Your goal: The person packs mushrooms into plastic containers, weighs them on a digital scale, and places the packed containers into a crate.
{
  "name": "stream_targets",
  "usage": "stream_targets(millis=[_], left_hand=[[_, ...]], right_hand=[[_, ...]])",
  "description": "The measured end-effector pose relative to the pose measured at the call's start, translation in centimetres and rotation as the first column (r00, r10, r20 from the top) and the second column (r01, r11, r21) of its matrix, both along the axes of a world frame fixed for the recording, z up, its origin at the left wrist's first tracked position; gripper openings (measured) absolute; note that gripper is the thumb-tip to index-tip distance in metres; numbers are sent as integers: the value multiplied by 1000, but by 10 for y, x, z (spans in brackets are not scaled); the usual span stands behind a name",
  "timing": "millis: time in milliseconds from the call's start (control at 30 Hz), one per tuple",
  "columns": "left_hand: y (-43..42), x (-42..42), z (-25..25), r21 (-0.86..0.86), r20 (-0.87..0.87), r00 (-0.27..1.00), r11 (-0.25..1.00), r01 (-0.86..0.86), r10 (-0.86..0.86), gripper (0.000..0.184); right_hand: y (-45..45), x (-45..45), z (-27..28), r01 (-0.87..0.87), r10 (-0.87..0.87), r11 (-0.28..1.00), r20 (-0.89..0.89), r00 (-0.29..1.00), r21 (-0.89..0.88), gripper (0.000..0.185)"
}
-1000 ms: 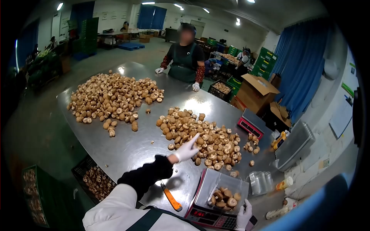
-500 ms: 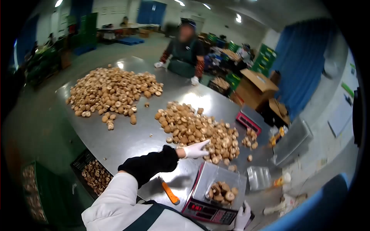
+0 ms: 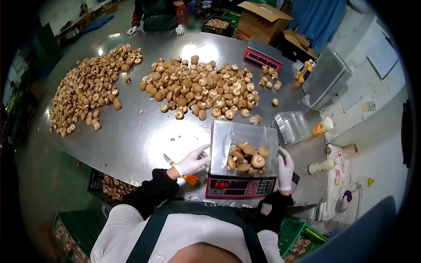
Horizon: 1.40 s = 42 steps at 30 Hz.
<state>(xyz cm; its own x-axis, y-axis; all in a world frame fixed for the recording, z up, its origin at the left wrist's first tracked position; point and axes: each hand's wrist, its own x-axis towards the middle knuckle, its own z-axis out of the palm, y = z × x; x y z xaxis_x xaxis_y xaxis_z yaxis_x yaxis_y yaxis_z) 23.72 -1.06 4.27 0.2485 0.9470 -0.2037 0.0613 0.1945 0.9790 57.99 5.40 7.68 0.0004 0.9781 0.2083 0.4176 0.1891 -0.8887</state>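
My left hand (image 3: 193,161), in a white glove, is beside the left edge of the digital scale (image 3: 237,186), fingers stretched out and holding nothing. Under its wrist lies a knife with an orange handle (image 3: 191,179). My gloved right hand (image 3: 285,170) is at the scale's right side, fingers extended along the edge; whether it touches cannot be told. On the metal weighing plate (image 3: 221,131) sits a clear plastic tray with several brown mushrooms (image 3: 248,154). The red display is lit. Just beyond the scale, a wide pile of mushrooms (image 3: 201,87) covers the steel table (image 3: 127,144).
A larger mushroom heap (image 3: 90,90) lies left. A second scale (image 3: 263,59) and clear plastic boxes (image 3: 291,127) are on the right, near a yellow-white cup (image 3: 323,126). A co-worker's gloved hands (image 3: 180,30) rest at the far edge. A black crate (image 3: 116,188) stands lower left.
My left hand has come back from the near mushroom pile to the scale's left side. My right hand stays by the scale's right side. The head view has turned and tilted down.
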Motion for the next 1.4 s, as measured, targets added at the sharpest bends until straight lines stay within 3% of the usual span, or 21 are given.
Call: stream_targets(millis=[100,167,233,300,367,400,433,467,500,533,567,633,700,967,1067,1100,1200,1300,1333,1400], left_hand=[[1,31,11,-48,-29,997,996,71,-72,67],[4,52,-4,-113,23,997,991,74,-71,71],[5,67,-18,-8,92,996,1000,4,-3,66],[4,69,-19,-120,276,957,991,-61,92,53],[12,62,-37,8,323,941,994,-109,101,36],[13,55,-28,-88,339,933,992,-93,117,33],[12,48,-20,-186,355,925,980,-72,136,30],[14,41,-29,-236,450,882,971,-33,139,30],[17,35,-36,-281,541,829,960,17,144,32],[16,32,-27,-304,520,847,951,61,112,39],[15,32,-33,-303,503,857,951,57,109,35],[11,37,-29,-205,355,934,978,40,36,33],[13,38,-33,-241,425,904,968,69,41,32],[2,40,-20,-121,375,926,989,87,-35,21],[2,25,-46,151,113,989,986,75,-93,19],[-1,17,-47,153,111,989,985,83,-101,19],[-14,-14,-44,85,347,936,996,37,-64,21],[-23,-45,-22,213,138,989,977,24,-55,18],[-25,-58,-21,217,286,957,976,-10,-54,16],[-27,-75,-19,244,224,974,970,-17,-39,16]], right_hand=[[48,-12,-13,10,-12,999,-55,998,-38,35],[89,-5,-51,59,-52,988,53,997,-140,42],[95,-20,-44,-51,55,996,43,998,-79,42],[86,-26,-23,-94,29,981,-355,934,-167,37],[63,-21,-13,-88,47,995,-585,810,-42,31],[60,2,-27,-262,184,965,-634,751,-31,30],[36,-5,0,-338,265,941,-545,795,-36,25],[32,8,-9,-387,377,922,-229,897,4,22],[13,2,-9,-296,285,953,-131,950,-70,21],[0,-3,-13,-318,317,948,-59,947,-3,29],[-19,-10,-6,-282,276,957,-86,957,-71,37],[-23,-3,-40,-150,105,974,-246,964,-171,36],[-32,-13,-30,-137,76,968,-276,958,-209,34],[-53,-47,-27,-138,31,952,-361,932,-273,24],[-62,-65,-27,-143,20,952,-410,912,-272,20],[-64,-70,-27,-150,21,952,-431,902,-267,19],[-69,-90,-30,-185,43,954,-499,865,-238,16],[-60,-113,-29,-237,96,954,-565,820,-182,13],[-63,-125,-29,-240,100,956,-584,806,-167,12],[-56,-130,-34,-232,131,959,-468,874,-165,6]])
